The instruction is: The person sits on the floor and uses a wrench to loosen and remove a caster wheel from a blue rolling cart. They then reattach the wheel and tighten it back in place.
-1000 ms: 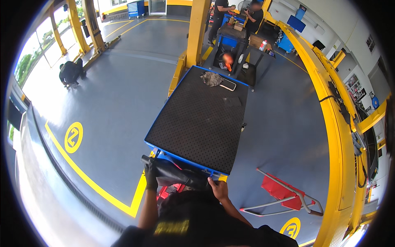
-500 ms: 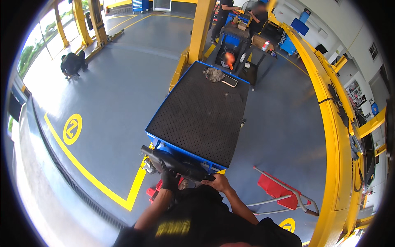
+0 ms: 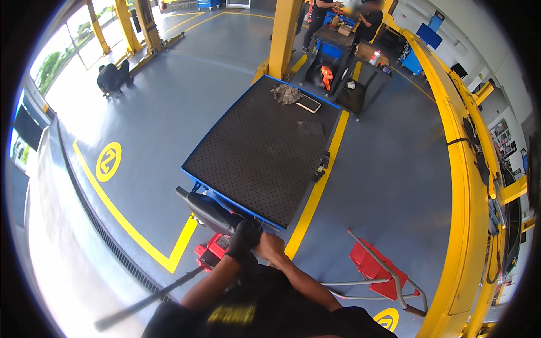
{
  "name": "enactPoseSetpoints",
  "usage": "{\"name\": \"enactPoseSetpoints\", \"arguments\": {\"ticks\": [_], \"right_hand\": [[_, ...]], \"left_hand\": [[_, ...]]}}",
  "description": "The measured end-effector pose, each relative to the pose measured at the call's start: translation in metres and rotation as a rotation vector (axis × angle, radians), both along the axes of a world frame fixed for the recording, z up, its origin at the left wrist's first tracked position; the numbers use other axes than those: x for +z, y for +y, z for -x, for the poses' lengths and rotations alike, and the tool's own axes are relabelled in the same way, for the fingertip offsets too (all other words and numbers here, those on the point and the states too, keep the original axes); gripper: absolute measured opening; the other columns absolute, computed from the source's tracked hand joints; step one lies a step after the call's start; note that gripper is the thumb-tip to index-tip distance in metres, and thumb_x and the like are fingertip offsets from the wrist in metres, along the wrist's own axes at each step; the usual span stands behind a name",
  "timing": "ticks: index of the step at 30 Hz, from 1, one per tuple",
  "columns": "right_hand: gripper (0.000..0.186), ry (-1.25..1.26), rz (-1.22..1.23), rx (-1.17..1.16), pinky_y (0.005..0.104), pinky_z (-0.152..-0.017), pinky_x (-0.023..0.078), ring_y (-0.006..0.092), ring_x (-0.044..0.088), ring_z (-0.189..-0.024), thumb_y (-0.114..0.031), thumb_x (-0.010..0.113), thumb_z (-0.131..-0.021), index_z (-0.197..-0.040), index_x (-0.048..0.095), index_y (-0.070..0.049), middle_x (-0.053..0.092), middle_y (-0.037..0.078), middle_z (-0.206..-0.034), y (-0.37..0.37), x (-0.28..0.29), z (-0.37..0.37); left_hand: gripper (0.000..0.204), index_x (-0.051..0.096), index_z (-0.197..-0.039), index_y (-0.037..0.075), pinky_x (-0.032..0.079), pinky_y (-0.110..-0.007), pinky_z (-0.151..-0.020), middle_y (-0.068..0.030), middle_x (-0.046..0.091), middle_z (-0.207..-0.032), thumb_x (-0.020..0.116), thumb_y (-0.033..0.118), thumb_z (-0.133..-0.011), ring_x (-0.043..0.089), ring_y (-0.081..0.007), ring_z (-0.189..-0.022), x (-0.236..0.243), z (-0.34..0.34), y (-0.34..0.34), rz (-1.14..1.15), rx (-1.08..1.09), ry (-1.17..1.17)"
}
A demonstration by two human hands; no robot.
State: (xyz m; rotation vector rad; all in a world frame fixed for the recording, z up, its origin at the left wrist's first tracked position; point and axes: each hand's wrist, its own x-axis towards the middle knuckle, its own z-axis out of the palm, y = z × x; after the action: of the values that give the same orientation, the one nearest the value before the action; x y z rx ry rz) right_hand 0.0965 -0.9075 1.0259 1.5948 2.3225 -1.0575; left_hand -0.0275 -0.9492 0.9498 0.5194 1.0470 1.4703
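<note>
- Just off the near edge of a blue cart, I see a long black moulded part [image 3: 207, 212] held at a slant, its left end sticking out free.
- The gloved left hand [image 3: 244, 239] is curled around its right end; the bare right hand [image 3: 269, 247] is folded just beside the glove, though I can't tell whether it grips anything.
- The blue cart [image 3: 242, 163] carries a dark perforated mat, a grey rag [image 3: 285, 94] and, beside it, a pale-rimmed black slab [image 3: 308, 103].
- Below the part, a red machine [image 3: 213, 252] stands on the floor.
- Rightward sits a red panel [image 3: 378, 269] with grey tubing.
</note>
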Motion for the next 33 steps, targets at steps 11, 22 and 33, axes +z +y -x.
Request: {"name": "enactPoseSetpoints", "arguments": {"ticks": [11,22,33], "right_hand": [[0.044,0.056,0.084,0.050,0.0509,-0.085,0.054,0.0432,0.069,-0.096,-0.043,0.072,-0.079,-0.092,0.074,0.000,0.072,0.026,-0.096,0.010,-0.012,-0.004],[0.061,0.105,0.385,0.210,0.0422,-0.091,0.052,0.0350,0.066,-0.109,-0.043,0.078,-0.072,-0.119,0.068,-0.005,0.069,0.021,-0.116,0.038,-0.056,0.008],[0.060,0.076,0.275,0.394,0.0444,-0.085,0.053,0.0375,0.069,-0.102,-0.053,0.074,-0.075,-0.107,0.073,-0.002,0.072,0.025,-0.102,0.035,-0.064,0.005]], "left_hand": [[0.011,0.062,-0.093,0.009,0.043,-0.032,-0.056,-0.0040,0.056,-0.076,0.065,0.016,-0.085,0.054,-0.0193,-0.064,-0.027,0.001,0.015,0.023,-0.017,0.969],[0.012,0.056,-0.084,0.014,0.039,-0.029,-0.053,0.0016,0.047,-0.071,0.050,0.011,-0.094,0.048,-0.0127,-0.058,0.029,0.021,0.017,0.026,-0.116,-0.617],[0.006,0.062,-0.091,0.012,0.048,-0.032,-0.062,-0.0026,0.058,-0.078,0.057,0.009,-0.089,0.059,-0.0164,-0.068,-0.009,0.008,0.009,-0.003,0.005,-0.449]]}}
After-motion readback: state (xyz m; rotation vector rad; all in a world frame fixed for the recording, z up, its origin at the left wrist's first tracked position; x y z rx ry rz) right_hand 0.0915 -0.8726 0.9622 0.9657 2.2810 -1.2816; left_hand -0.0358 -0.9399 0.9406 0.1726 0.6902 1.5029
